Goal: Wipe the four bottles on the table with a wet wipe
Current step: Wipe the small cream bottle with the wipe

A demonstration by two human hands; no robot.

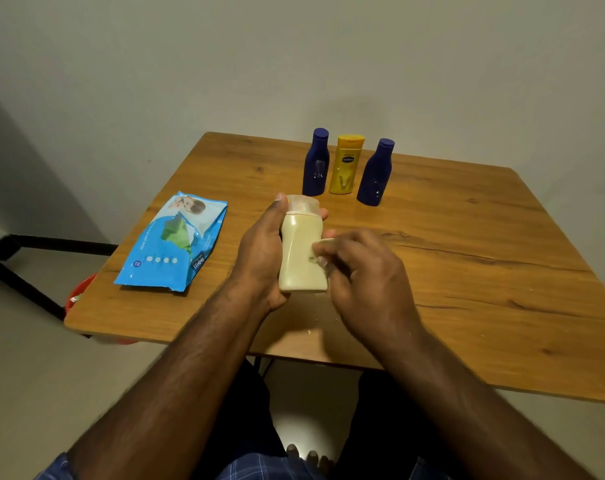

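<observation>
While the left hand (263, 247) grips the cream bottle (303, 251) above the table's near edge, the right hand (360, 271) pinches a wet wipe (323, 249) against it. Turning the bottle steadily would likely let the wipe cover every side.

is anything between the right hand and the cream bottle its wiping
Only the wipe itself: the right hand presses it against the cream bottle, which the left hand holds above the table. Nothing else visible intervenes.

Dim warm light, wide-angle edge distortion
</observation>
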